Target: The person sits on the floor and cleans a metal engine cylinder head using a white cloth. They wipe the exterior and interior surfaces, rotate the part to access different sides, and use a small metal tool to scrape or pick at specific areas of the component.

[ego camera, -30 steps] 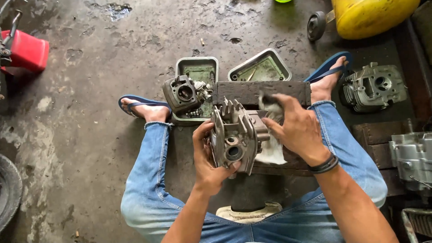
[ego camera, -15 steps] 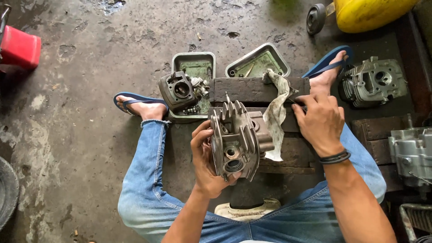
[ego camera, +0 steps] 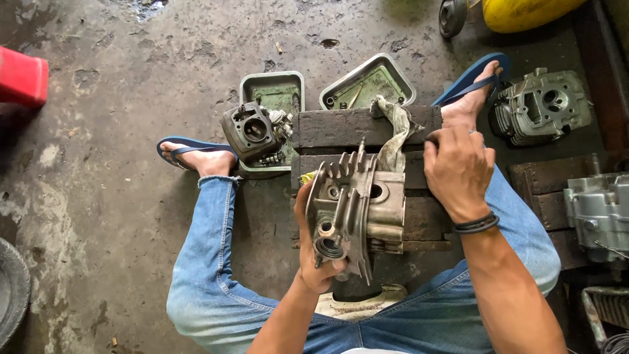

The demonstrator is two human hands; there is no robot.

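While the left hand (ego camera: 319, 252) is clamping a finned cylinder head (ego camera: 350, 210) upright over the wooden blocks' (ego camera: 357, 128) near edge, the right hand (ego camera: 458, 167) is closing on a grimy rag (ego camera: 393, 134) at their far right corner; half a second earlier, the rag was hanging lower.

Premises: an engine repair workshop, floor-level work. I sit on a stained, cracked concrete floor (ego camera: 118, 131) with oil-dark patches. A finned engine cylinder head (ego camera: 350, 213) rests against worn wooden blocks (ego camera: 354, 128). A cylinder block (ego camera: 247, 133) sits on one of two greasy metal trays (ego camera: 367, 82). Another cylinder head (ego camera: 542, 105) and an engine casing (ego camera: 599, 213) lie at my right. A yellow tank (ego camera: 524, 12) and a tyre (ego camera: 12, 298) sit at the edges.
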